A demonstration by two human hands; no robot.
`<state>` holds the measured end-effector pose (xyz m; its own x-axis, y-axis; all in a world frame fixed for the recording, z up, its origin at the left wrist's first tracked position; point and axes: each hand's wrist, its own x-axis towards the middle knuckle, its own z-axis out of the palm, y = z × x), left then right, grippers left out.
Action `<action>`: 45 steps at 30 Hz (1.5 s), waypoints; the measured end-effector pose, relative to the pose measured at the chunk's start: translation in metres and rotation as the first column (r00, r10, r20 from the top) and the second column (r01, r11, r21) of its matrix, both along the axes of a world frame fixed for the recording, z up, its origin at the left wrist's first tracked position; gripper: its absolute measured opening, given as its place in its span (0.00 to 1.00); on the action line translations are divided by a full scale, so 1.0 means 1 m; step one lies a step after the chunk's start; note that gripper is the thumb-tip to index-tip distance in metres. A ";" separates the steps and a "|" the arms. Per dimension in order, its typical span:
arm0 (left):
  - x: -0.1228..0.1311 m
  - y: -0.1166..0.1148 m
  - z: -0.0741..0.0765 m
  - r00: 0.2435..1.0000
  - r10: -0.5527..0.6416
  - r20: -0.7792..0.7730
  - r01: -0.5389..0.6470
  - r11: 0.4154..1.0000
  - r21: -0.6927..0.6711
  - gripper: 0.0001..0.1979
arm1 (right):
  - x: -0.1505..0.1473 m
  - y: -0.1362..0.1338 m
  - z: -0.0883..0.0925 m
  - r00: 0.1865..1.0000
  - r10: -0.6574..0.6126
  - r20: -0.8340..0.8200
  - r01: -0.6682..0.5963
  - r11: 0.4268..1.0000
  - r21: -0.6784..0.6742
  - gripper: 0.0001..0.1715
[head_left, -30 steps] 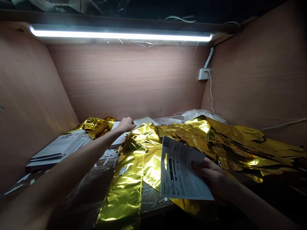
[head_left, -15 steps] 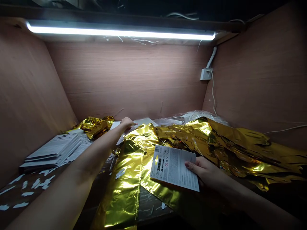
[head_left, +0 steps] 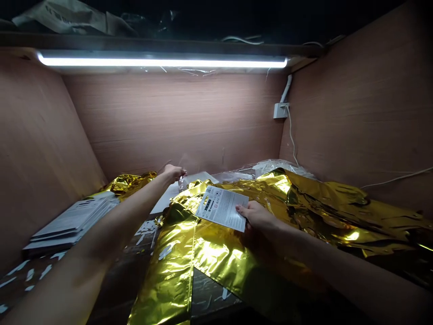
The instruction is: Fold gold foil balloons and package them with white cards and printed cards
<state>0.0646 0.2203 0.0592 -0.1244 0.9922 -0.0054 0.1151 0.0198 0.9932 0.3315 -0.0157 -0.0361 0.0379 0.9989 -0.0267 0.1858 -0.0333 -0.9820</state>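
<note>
My right hand grips a white printed card by its right edge, holding it flat just above the gold foil sheets that cover the middle and right of the bench. My left hand reaches far back and pinches something thin and clear, seemingly a transparent bag, over a pile of white cards near the back wall. What exactly its fingers hold is hard to see.
A stack of white printed cards lies at the left. More crumpled gold foil sits behind it and at the right. Wooden walls enclose the bench on three sides; a light strip runs above. White paper scraps litter the left front.
My right hand has carried the printed card forward and left, lowering it flat over the foil. My left hand has lifted slightly at the back, raising something clear.
</note>
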 end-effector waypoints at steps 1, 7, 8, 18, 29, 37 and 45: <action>-0.002 -0.009 0.001 0.998 -0.028 0.062 0.027 1.000 0.008 0.19 | -0.003 0.002 0.000 1.000 0.015 -0.026 -0.015 1.000 0.003 0.19; -0.019 -0.086 -0.015 0.916 -0.162 0.366 0.108 0.981 0.163 0.11 | -0.025 0.009 0.001 0.976 0.204 -0.079 -0.202 0.979 0.033 0.20; -0.023 -0.098 -0.019 0.898 -0.173 0.405 0.102 0.976 0.193 0.10 | -0.029 0.010 0.000 0.970 0.231 -0.074 -0.228 0.973 0.044 0.20; -0.061 -0.146 -0.050 0.792 -0.143 0.594 0.002 0.973 0.230 0.04 | -0.058 0.068 -0.004 0.916 0.396 0.067 -0.402 0.903 0.152 0.23; -0.062 -0.146 -0.065 0.722 -0.102 0.684 -0.124 0.954 0.273 0.09 | -0.064 0.086 -0.025 0.922 0.376 0.096 -0.388 0.881 0.271 0.28; -0.061 -0.155 -0.057 0.723 -0.117 0.680 -0.086 0.962 0.257 0.06 | -0.064 0.077 -0.014 0.888 0.459 0.000 -0.448 0.866 0.224 0.31; -0.056 -0.166 -0.059 0.718 -0.153 0.680 -0.007 0.974 0.226 0.05 | -0.065 0.071 -0.010 0.901 0.433 -0.038 -0.413 0.880 0.237 0.32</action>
